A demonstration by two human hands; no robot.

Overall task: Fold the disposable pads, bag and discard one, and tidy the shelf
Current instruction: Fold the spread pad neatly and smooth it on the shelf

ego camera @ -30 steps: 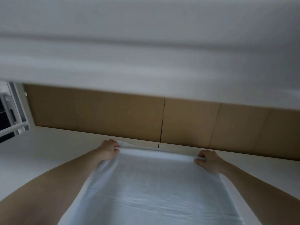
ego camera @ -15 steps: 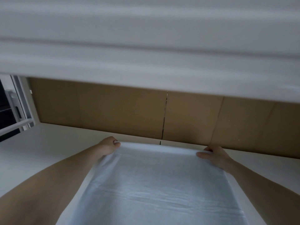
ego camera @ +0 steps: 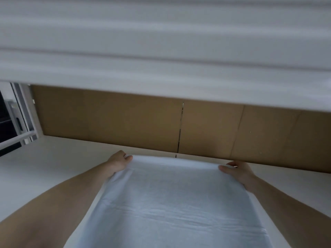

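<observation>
Left hand [ego camera: 117, 164], right hand [ego camera: 239, 171] pinching white pad [ego camera: 172, 203] far corners, no readable writing

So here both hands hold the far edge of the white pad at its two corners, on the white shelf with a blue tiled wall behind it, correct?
Not quite. The head view shows the left hand and right hand gripping the far corners of the white pad on the white shelf, but behind it are brown cardboard panels, not blue tiles.
</observation>
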